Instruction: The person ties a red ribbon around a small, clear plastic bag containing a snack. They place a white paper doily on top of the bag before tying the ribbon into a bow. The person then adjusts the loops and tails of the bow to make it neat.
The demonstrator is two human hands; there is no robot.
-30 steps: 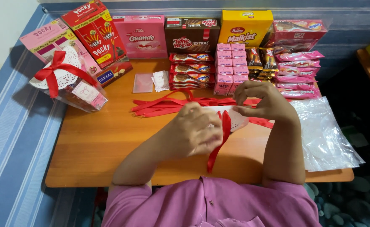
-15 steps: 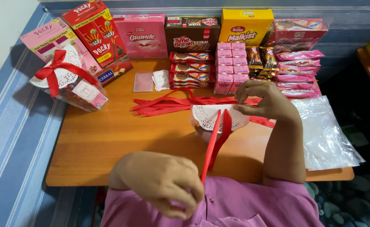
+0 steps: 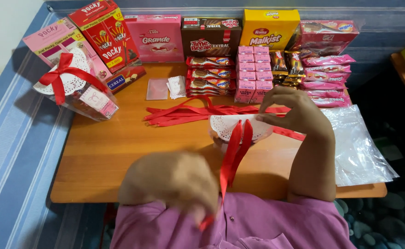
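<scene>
The right hand (image 3: 299, 113) hovered over the middle of the wooden surface (image 3: 119, 152), its grip pinched on the far rim of a white doily-topped bundle (image 3: 237, 127). A red ribbon (image 3: 234, 154) ran from that bundle toward the near edge, doubled into two strands, and down into the left hand (image 3: 175, 182), which sat blurred just over the near edge against the pink shirt; its grip appeared closed on the ribbon's lower end, though the blur hid the fingers.

By the look of things the wrapping was only partly done — the ribbon lay over the doily but no bow or knot showed, unlike the finished gift bag (image 3: 76, 87) with its tied red bow standing at the left edge. A loose heap of spare ribbons (image 3: 188, 113) lay just behind the bundle, and a stack of clear plastic bags (image 3: 359, 147) overhung the right edge, so more packing seemingly remained.

Snack boxes (image 3: 211, 39) and rows of small pink cartons (image 3: 253, 74) crowded the whole far edge. Open room lay mainly in the near left part of the surface — bare wood between the gift bag and the left hand — while the right side was narrowed by the plastic bags.
</scene>
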